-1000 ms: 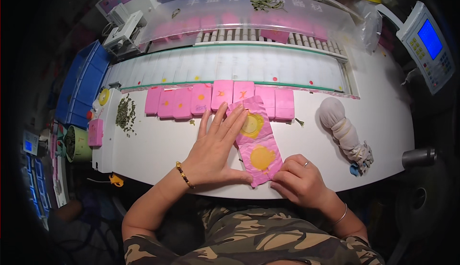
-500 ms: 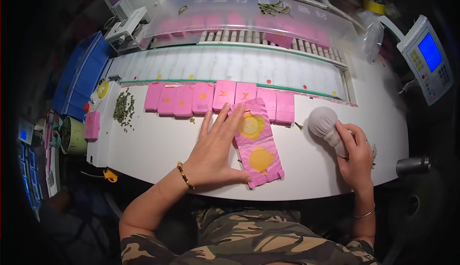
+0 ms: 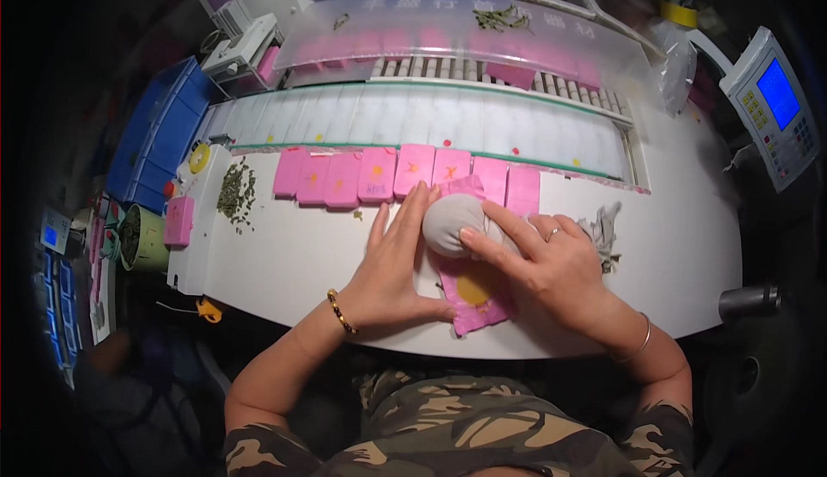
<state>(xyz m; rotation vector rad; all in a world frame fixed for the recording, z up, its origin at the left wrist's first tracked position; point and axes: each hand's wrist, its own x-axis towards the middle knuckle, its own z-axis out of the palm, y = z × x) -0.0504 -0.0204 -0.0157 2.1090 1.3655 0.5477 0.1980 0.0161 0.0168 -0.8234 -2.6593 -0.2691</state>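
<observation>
A pale grey cloth pouch (image 3: 451, 225), round and stuffed, is gripped by the fingers of my right hand (image 3: 560, 268). It presses on or hovers just over the upper part of an opened pink rubber mold (image 3: 484, 315). A yellow round patch (image 3: 472, 285) shows on the mold's lower part; the pouch hides the upper part. My left hand (image 3: 388, 270) is spread along the mold's left side, thumb at its lower corner and fingertips near its top. Behind it, several pink mold blocks (image 3: 376, 175) stand in a row, some with orange marks.
Dried green bits (image 3: 236, 197) lie at the left, near a green tub (image 3: 142, 237) and a blue bin (image 3: 159, 132). A glass-edged white panel (image 3: 413, 119) spans the back. More plant scraps (image 3: 607, 240) lie right of my hand. A control panel (image 3: 771, 102) stands at the right.
My right hand has carried the cloth pouch leftward onto or just over the mold's upper part. My left hand keeps its place at the mold's left side.
</observation>
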